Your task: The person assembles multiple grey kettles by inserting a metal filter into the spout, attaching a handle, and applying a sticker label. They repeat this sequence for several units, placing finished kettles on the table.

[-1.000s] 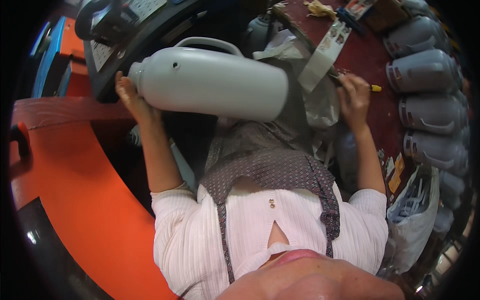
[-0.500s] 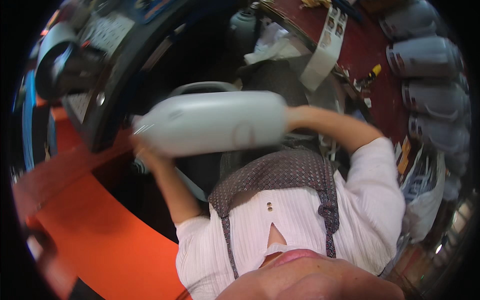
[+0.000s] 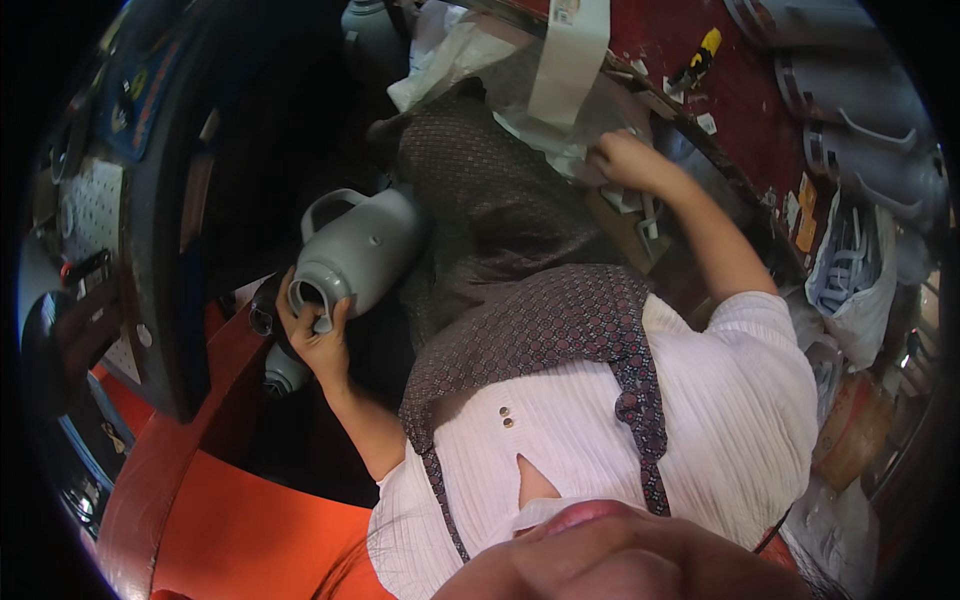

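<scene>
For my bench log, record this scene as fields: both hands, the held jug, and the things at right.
Left hand: grips gray handled jug at its open mouth
Jug pose: tilted, mouth toward picture's lower left
Right hand: curled near white paper strip; contents unclear
Dark red tabletop: yellow-and-black utility knife
Right edge: row of gray jugs, white plastic bag

You've got a yellow-and-black cutter (image 3: pixel 698 57) just lying on that dark red tabletop (image 3: pixel 750 110) off to your right. There's also a white plastic bag (image 3: pixel 872 305) stuffed with pale plastic parts (image 3: pixel 845 275), and a brown box (image 3: pixel 853 425) near it. Over on your left you've got a bright orange surface (image 3: pixel 260 530) and a perforated white panel (image 3: pixel 97 215).
</scene>
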A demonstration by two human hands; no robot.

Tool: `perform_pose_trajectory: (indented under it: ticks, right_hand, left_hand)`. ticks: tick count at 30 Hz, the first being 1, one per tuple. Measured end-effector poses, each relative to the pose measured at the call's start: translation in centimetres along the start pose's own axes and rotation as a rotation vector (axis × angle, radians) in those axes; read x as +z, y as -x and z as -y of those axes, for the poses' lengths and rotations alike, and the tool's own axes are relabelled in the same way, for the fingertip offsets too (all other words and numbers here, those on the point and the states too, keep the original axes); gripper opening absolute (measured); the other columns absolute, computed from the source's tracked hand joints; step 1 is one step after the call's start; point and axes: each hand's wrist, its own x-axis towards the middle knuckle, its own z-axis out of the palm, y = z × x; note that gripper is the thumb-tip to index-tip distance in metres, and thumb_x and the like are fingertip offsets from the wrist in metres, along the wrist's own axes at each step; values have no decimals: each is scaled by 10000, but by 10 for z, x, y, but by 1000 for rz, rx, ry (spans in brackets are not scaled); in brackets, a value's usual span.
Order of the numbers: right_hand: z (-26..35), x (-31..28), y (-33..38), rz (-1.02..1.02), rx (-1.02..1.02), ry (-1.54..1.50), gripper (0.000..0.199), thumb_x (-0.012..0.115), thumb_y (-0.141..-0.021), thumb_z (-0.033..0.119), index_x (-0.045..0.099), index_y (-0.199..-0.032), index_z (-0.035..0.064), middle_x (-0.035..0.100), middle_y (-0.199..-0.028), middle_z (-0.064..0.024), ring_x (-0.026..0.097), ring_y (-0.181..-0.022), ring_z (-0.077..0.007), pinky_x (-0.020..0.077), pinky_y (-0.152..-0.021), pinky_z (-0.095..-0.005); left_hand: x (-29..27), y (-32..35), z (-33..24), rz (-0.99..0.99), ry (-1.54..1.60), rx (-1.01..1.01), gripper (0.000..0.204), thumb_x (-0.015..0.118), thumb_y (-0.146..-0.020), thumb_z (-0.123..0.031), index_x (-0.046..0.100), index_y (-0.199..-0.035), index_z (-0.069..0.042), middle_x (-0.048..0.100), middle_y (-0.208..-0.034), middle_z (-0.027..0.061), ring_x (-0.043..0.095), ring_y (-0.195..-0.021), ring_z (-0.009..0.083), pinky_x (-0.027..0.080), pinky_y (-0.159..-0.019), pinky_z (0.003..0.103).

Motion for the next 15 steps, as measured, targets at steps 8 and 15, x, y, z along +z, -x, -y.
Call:
perform_pose_trajectory:
  ticks: [8,15]
  right_hand:
    - [-96,123,-98,-262,-47,210,256,535,-878,142,703,-1055,66,670,-1102,-183,642,-1055,-363,503,-939,-476]
    - [-66,69,-42,-635,-138,-189,173,625,-898,134,687,-943,-21,679,-958,-176,661,-956,-298,497,-907,-420]
  left_hand:
    - [21,-27,-37,248,-174,296,429,930,-625,-172,535,-633,-4,657,-1261,168,673,-1099,298,567,-850,371]
    - [19,2,-91,168,-226,293,430,939,-595,-147,528,-623,-23,653,-1272,171,669,-1126,318,573,-875,380]
